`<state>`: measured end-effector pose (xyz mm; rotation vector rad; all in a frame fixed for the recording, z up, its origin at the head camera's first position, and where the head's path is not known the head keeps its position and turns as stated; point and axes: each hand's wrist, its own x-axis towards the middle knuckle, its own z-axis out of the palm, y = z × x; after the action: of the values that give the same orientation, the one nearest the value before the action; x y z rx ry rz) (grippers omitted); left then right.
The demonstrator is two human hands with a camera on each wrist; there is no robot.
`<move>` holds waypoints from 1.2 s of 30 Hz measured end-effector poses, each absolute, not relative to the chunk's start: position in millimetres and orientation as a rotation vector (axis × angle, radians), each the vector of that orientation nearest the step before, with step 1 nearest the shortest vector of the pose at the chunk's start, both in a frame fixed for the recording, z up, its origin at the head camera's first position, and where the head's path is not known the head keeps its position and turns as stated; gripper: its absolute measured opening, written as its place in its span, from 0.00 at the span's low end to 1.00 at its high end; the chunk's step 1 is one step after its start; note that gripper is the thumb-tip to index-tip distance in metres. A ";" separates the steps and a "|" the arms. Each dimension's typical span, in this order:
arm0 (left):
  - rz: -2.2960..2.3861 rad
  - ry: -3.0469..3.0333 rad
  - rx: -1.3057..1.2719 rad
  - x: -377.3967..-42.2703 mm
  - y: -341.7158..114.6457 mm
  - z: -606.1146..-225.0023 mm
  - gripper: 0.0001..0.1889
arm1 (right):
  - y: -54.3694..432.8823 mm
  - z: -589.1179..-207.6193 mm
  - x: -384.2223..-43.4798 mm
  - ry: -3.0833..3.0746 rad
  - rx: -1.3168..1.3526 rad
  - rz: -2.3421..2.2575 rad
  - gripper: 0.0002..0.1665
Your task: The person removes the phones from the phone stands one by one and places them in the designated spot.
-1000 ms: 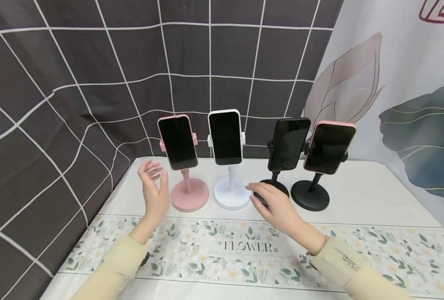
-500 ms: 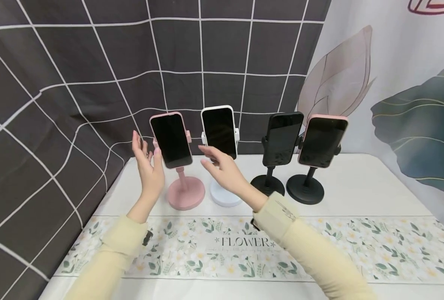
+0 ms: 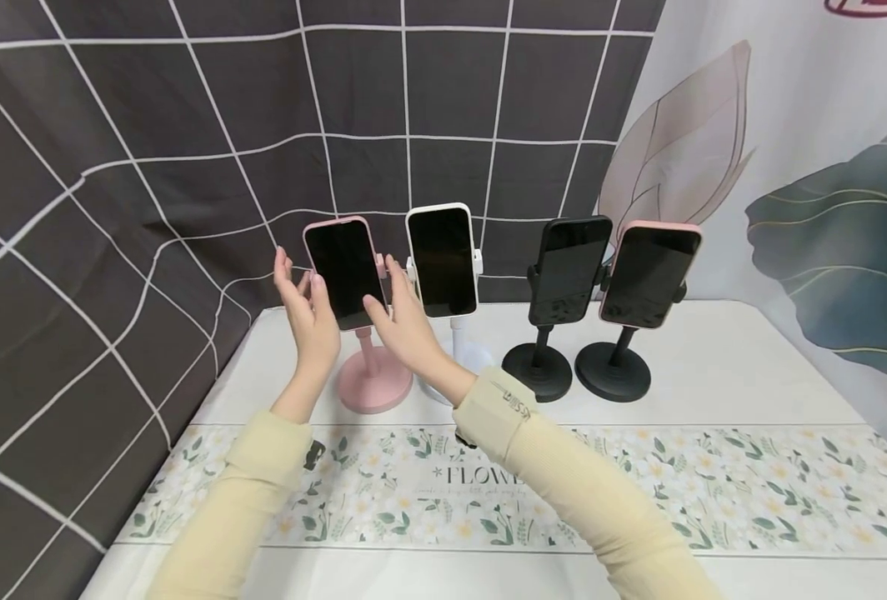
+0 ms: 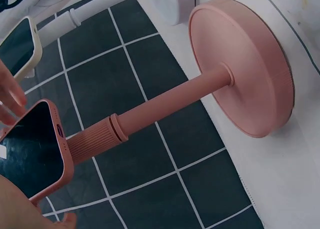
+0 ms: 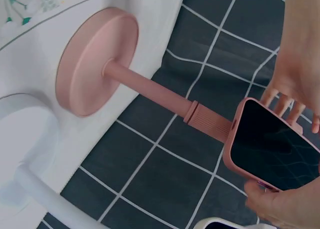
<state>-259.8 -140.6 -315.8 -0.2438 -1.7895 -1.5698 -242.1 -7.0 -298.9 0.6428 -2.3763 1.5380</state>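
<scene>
A dark-screened phone in a pink case [image 3: 346,267] leans on a pink phone stand [image 3: 374,385] with a round base. My left hand [image 3: 313,329] is beside the phone's left edge, its fingers fairly straight and spread. From the other side, my right hand [image 3: 408,329] reaches over the white stand's base, with its thumb across the phone's lower right corner. In the right wrist view, the right hand [image 5: 290,206] is close along one long edge of the phone [image 5: 272,144] and the left hand [image 5: 302,74] along the other. Actual contact is hard to tell.
Right of the pink stand, a white stand holds a phone in a white case [image 3: 443,260]. Further right, black stands hold a black phone [image 3: 573,271] and a pink-cased phone [image 3: 649,275]. A flowered strip [image 3: 443,525] crosses the white table; a dark grid cloth [image 3: 451,92] hangs behind.
My right hand has moved left from near the black stand, past the white one, to the pink-cased phone. My left hand has risen and come closer to the same phone's left edge.
</scene>
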 end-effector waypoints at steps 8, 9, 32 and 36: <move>-1.486 -1.848 -0.092 -267.5 -135.7 -315.8 0.25 | -21.4 -290.1 -259.7 -2.279 0.564 1.629 0.32; -1.494 -1.845 -0.082 -268.5 -134.3 -316.2 0.24 | -22.2 -290.0 -262.1 -2.268 0.573 1.618 0.31; -1.647 -1.725 -0.132 -266.9 -131.4 -316.8 0.18 | -20.6 -303.0 -269.8 -2.124 0.609 1.387 0.24; -1.647 -1.676 -0.127 -257.2 -128.7 -316.3 0.17 | -19.7 -305.0 -265.2 -2.065 0.669 1.423 0.22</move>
<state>-257.2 -128.7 -316.3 -0.1265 -1.6759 -1.6469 -265.2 -19.7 -305.0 0.6689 -2.0653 1.4234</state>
